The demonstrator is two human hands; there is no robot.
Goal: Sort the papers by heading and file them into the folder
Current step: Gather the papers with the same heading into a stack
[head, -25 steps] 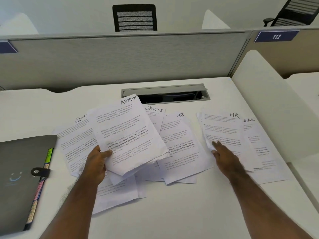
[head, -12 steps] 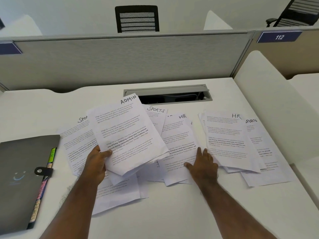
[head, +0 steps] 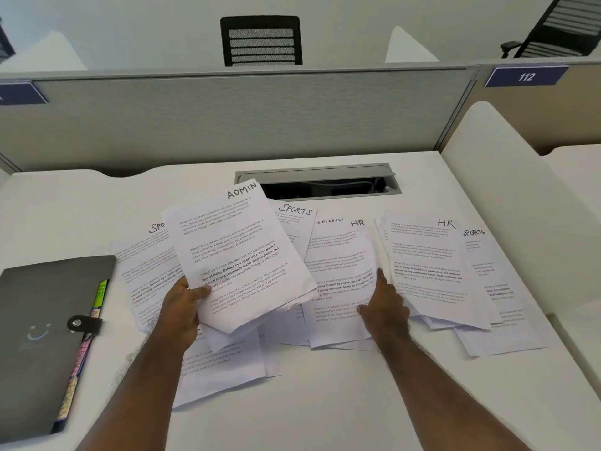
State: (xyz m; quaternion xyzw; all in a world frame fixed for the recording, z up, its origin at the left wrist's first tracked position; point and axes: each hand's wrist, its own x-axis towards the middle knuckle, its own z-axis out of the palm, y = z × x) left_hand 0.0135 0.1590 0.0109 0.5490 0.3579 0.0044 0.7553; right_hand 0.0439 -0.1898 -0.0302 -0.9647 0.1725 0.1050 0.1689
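My left hand (head: 182,307) pinched the ADMIN stack (head: 240,255) to keep it sorted; beside it, my right hand (head: 385,307) lay spread on an HR sheet (head: 341,271).

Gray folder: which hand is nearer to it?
Left. The left hand grips the ADMIN sheets just right of the gray folder, not touching it. The right hand rests on the middle HR paper, farther right.

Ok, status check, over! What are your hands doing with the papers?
Left hand grips ADMIN stack. Right hand flat on middle HR sheet. Folder closed, far left. Nothing blocking.
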